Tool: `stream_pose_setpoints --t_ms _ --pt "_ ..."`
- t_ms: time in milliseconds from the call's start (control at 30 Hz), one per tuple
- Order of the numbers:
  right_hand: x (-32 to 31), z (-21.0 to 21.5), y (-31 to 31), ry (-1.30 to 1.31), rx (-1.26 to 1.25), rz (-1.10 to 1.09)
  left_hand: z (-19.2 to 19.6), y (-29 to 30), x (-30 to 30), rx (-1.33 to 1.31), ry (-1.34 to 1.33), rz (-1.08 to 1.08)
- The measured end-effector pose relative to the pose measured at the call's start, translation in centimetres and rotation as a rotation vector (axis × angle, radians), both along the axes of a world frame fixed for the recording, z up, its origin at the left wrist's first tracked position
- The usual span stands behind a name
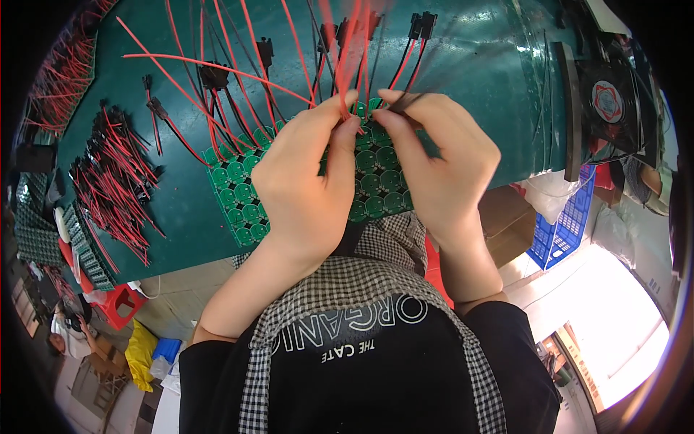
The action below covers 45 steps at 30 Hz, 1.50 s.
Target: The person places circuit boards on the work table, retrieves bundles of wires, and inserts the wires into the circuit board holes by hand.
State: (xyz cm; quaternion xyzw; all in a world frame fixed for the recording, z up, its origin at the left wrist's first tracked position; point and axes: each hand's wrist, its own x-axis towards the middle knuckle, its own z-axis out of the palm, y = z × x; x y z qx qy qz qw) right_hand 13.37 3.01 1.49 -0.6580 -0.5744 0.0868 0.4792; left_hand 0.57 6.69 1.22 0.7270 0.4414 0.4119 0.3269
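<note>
A panel of small round green circuit boards [241, 194] lies on the table at its near edge, partly under my hands. Red and black wires with black plugs stand up from its far rows. My left hand [307, 173] is closed over the panel, thumb and forefinger pinching a red wire [344, 83] that is blurred above the fingertips. Beside it, my right hand [448, 145] pinches a dark wire [413, 100], also smeared by motion. Both sets of fingertips are close to the boards; whether the wire ends touch them I cannot tell.
On the green table [491, 94], a pile of red and black wire leads [119, 177] lies to the left. More red wires [65, 83] are heaped at the far left. A black fan [611, 101] stands at the right edge, and a blue crate [560, 224] sits below it.
</note>
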Motion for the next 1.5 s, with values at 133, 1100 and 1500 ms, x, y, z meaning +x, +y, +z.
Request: stream_pose_setpoints --t_ms 133,1100,1500 --pt "1.1 0.6 -0.5 0.219 -0.078 -0.025 0.5 -0.1 -0.2 -0.24 -0.137 -0.06" --pt "1.5 0.1 -0.5 0.092 -0.031 -0.016 0.3 0.0 0.4 -0.309 -0.169 -0.053" --pt "0.8 0.6 -0.2 -0.045 -0.046 0.007 0.9 0.1 0.4 -0.071 0.044 -0.078"
